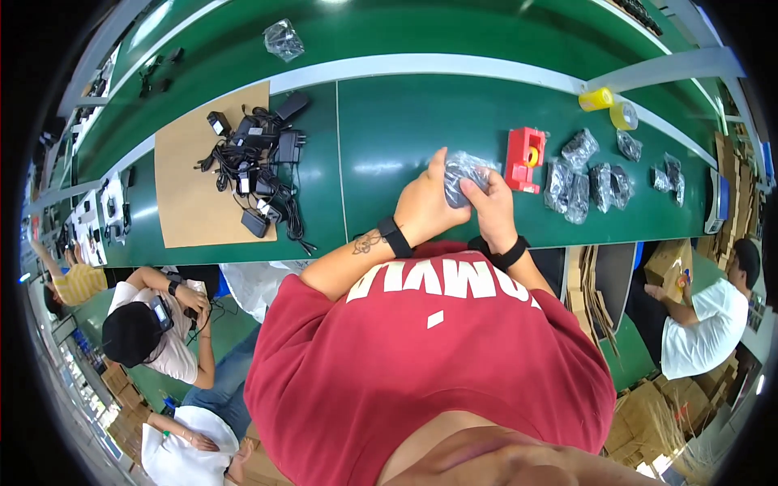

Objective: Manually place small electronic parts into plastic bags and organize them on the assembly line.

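Note:
My left hand [424, 202] and my right hand [490, 206] both grip one clear plastic bag with a dark adapter inside [462, 174], held above the green table [389, 138]. Each wrist wears a black band. Right beside the bag stands a red tape dispenser [524, 159]. Several bagged adapters [579, 182] lie in a row to its right. To my left, a heap of loose black adapters with cables [258, 166] rests on a brown cardboard sheet [190, 178].
Two yellow tape rolls [609, 107] sit at the far right of the table. One more bagged item [284, 38] lies on the far belt. Other people sit at lower left and at right [705, 316], with cardboard boxes [648, 413] around them.

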Motion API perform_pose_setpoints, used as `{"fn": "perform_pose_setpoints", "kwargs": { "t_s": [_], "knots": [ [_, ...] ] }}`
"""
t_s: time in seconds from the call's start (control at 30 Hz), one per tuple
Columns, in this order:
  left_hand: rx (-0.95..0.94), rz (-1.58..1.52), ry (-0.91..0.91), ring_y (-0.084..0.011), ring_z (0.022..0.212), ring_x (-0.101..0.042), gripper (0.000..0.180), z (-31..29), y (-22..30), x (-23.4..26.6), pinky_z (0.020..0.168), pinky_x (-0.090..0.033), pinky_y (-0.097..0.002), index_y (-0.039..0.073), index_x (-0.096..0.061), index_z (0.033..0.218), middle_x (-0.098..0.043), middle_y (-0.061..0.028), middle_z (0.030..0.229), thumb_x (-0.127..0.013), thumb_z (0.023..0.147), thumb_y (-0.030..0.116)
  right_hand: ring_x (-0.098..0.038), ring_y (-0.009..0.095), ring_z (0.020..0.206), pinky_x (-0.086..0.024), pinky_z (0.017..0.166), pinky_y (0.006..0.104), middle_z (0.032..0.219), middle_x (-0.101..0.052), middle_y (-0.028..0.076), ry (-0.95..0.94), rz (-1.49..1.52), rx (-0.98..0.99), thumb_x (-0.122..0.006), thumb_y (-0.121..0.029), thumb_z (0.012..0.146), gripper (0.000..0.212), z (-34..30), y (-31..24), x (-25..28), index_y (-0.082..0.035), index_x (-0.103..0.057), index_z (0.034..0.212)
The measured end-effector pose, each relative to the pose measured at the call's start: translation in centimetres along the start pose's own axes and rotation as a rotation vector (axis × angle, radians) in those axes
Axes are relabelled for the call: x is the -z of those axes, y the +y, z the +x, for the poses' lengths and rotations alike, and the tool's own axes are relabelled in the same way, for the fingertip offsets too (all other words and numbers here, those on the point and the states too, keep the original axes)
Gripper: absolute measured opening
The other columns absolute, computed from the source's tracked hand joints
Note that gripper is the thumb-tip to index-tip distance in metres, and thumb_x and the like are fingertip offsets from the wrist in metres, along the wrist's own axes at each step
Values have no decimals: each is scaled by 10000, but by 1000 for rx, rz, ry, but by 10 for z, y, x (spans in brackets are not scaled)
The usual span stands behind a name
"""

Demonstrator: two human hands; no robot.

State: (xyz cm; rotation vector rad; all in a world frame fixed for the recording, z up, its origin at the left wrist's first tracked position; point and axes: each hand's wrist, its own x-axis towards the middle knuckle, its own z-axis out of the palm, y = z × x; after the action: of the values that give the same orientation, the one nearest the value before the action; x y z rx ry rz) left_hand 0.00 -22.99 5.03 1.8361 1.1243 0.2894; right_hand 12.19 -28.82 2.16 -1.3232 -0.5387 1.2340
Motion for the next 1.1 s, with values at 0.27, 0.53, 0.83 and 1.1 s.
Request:
{"fn": "perform_pose_setpoints", "kwargs": {
  "t_s": [0.27,0.53,0.83,1.1],
  "knots": [
    [-70,82,207,-323,1063,-460,603,169,-60,79,906,-353,-367,-62,-490,1102,-484,-246,1133,-595,725,397,-556,116,768,-447,668,234,872,-588,80,408,-326,118,-651,-112,723,329,104,-68,141,36,-517,985],
    [300,664,765,-391,969,-485,707,333,-196,222,821,-401,-433,-38,-548,969,-517,-291,984,-582,642,588,-572,249,852,-450,736,317,954,-576,198,1204,-987,14,-638,-364,702,619,192,-108,351,64,-462,1114],
    [738,698,487,-319,972,-538,666,391,-187,236,842,-429,-358,-55,-373,1094,-548,-229,1029,-657,596,284,-498,301,995,-389,852,344,1072,-517,210,880,-1220,113,-624,-292,730,485,191,-108,277,33,-506,1071],
    [149,-538,-15,-151,646,-540,346,320,-140,188,574,-449,-274,-37,-561,929,-572,-58,749,-554,632,139,-485,169,1015,-389,861,277,1084,-522,91,67,-412,75,-550,-119,810,366,168,-130,85,3,-459,1143]
  ]
}}
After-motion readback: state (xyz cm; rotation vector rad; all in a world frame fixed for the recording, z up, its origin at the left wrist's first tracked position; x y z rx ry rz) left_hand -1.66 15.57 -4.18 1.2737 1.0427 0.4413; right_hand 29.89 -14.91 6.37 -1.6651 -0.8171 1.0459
